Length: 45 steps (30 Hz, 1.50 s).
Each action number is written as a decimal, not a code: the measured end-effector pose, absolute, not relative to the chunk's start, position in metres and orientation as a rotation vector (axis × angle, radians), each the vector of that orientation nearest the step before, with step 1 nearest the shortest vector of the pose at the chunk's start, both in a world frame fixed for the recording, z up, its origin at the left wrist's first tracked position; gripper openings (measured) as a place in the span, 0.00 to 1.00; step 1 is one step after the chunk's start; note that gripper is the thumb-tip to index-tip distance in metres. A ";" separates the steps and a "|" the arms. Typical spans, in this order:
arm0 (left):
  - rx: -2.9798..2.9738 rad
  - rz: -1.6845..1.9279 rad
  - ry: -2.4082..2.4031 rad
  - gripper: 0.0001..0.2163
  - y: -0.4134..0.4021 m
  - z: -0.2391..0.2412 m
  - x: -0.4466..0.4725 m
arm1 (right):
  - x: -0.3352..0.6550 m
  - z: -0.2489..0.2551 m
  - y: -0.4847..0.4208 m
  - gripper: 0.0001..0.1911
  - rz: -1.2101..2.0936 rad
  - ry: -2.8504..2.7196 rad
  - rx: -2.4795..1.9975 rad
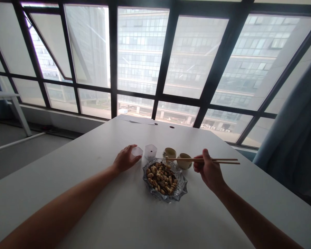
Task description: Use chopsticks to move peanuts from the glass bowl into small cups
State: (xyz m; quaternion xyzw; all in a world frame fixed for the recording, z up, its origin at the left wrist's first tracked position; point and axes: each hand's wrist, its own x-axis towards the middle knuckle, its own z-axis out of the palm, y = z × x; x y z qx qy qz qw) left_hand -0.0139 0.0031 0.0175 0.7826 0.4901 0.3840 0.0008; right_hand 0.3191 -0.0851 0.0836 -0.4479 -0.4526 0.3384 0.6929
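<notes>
My right hand grips a pair of wooden chopsticks, their tips pointing left over the back rim of a scalloped glass dish. A small pale piece shows at the tips; whether it is pinched I cannot tell. Mixed nuts in their shells, mostly peanuts, fill the dish. My left hand curls its fingers and thumb around a translucent plastic cup. Beside that stands a second translucent cup with a small dark bit in it. Two small ceramic cups, a left one and a right one, stand behind the dish.
The white table stretches toward a wall of dark-framed windows. Papers and a round dark hole are at its far end. A blue curtain hangs on the right; another white table stands left.
</notes>
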 end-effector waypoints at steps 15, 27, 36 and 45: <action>2.505 1.248 1.477 0.22 0.002 0.016 -0.015 | 0.306 0.053 -0.122 0.24 0.191 -1.607 -0.851; 2.532 1.288 1.453 0.22 0.001 0.016 -0.016 | 0.275 0.073 -0.164 0.18 -0.696 -2.431 -0.237; 2.726 1.393 1.212 0.24 0.002 0.017 -0.018 | 0.284 0.076 -0.148 0.19 0.013 -1.906 -0.606; 2.652 1.374 1.252 0.24 0.000 0.017 -0.015 | 0.287 0.073 -0.143 0.22 0.211 -1.755 -0.715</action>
